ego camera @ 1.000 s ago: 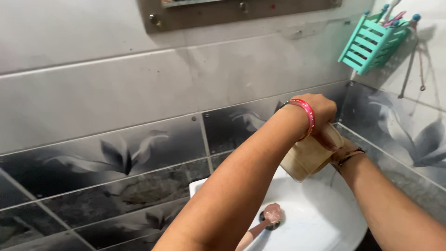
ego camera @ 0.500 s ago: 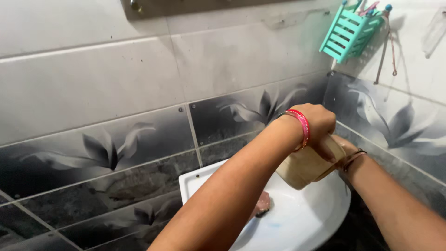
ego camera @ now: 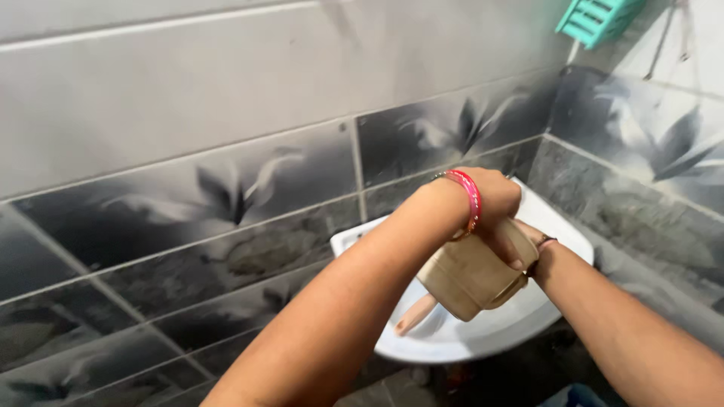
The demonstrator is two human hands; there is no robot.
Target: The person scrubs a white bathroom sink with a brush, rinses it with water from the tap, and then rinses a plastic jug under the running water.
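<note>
Grey and dark leaf-patterned wall tiles fill most of the view, meeting in a corner at the right. Below them a white washbasin juts from the wall, and a teal plastic rack hangs at the top right edge.

Over the basin, both forearms cross. The left hand, with a pink bangle at the wrist, is wrapped over the top of a tan plastic mug, which is tilted with its mouth turned away from the camera. The right hand is mostly hidden behind the mug; whether it grips the mug or only steadies it, I cannot tell. A small brownish object lies in the bowl.

The mug looks mid-wash or mid-rinse: it is held above the bowl, not set down, and no running water shows.

Compared with half a second ago, the mug sits lower in the frame and more on its side, and the view has swung left, pushing the rack to the edge.
</note>
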